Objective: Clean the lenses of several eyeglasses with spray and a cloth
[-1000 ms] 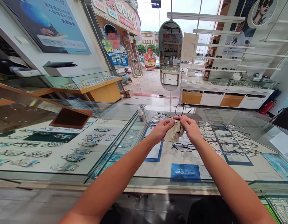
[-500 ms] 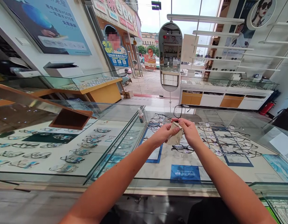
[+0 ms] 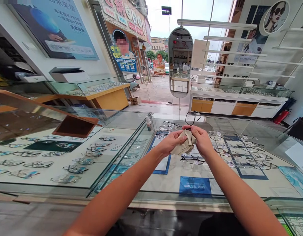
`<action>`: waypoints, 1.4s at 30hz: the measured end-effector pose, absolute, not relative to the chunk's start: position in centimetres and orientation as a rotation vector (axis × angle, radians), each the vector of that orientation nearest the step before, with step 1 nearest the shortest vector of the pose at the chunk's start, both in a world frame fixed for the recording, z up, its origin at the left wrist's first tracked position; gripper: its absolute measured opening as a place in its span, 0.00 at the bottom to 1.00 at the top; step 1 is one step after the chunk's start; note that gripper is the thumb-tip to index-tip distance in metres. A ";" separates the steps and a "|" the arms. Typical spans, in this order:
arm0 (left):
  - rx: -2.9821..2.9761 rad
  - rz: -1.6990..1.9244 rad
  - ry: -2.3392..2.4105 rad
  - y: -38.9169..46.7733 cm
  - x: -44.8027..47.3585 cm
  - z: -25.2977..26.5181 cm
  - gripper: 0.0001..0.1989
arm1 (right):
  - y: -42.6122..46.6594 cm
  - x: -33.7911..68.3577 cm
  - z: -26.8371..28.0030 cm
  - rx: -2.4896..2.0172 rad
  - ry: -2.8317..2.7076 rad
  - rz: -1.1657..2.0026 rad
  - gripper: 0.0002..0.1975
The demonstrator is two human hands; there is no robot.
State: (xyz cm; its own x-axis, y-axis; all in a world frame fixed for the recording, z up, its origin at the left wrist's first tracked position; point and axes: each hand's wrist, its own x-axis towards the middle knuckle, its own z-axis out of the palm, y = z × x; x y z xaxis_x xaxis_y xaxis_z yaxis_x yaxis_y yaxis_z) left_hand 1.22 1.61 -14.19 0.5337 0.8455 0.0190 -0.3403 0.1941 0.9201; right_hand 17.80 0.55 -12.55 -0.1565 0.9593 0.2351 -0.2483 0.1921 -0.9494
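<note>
Left hand (image 3: 174,142) and right hand (image 3: 200,138) pinch cloth (image 3: 182,148) and glasses (image 3: 194,117) together; wiping seems underway, unfinished (one rim (image 3: 186,118) stands clear).

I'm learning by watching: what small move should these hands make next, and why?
Perhaps rub the cloth lightly with the left hand while the right hand steadies the black-framed glasses: the cloth is bunched between both hands, and one rim stands uncovered above them.

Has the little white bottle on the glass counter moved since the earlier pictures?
No, the little white bottle stands in the same spot near the far edge of the glass counter.
</note>
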 end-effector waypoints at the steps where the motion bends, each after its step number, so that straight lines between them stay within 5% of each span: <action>1: 1.076 0.909 0.585 1.5 1.3 -14.1 0.37 | 0.5 17.8 -12.5 -0.785 -1.261 1.281 0.29; 42: 1.106 0.923 0.568 1.0 1.7 -13.9 0.34 | 0.2 17.7 -12.3 -0.786 -1.233 1.310 0.28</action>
